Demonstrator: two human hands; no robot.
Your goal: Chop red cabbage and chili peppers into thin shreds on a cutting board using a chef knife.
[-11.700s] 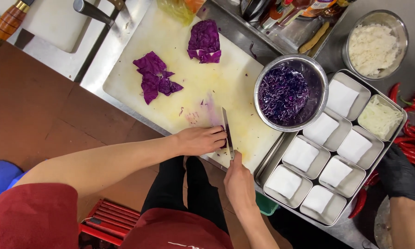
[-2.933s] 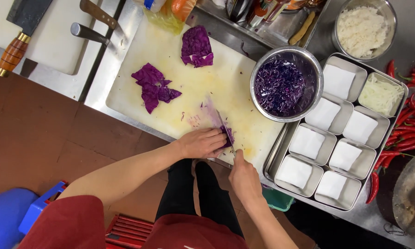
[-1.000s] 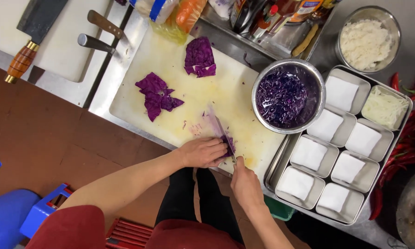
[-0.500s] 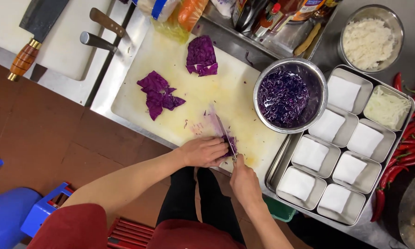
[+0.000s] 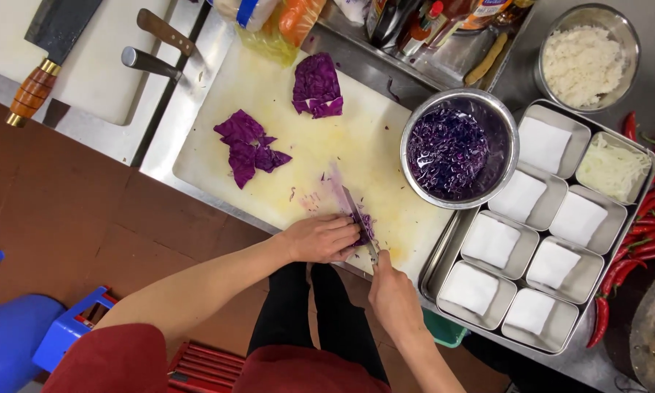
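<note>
My right hand [image 5: 394, 295] is curled tight around the handle of a knife [image 5: 350, 209], whose thin steel blade runs away from my knuckles across the board. My left hand [image 5: 320, 238] sits just beside the blade, fingers bent and pressed down on a small wad of purple cabbage [image 5: 364, 225], which peeks out glossy and crinkled at my fingertips, touching the blade's flat. Under both lies a pale, yellow-stained plastic cutting board [image 5: 283, 153]. Farther out from my left hand lie loose, ragged purple leaves [image 5: 246, 145], and beyond them a chunkier folded piece [image 5: 316, 86]. Out past my right hand stands a round, shiny steel bowl [image 5: 460, 149] heaped with fine shredded cabbage, and beside it a steel tray [image 5: 444, 251] of square cups, most holding smooth white blocks.
</note>
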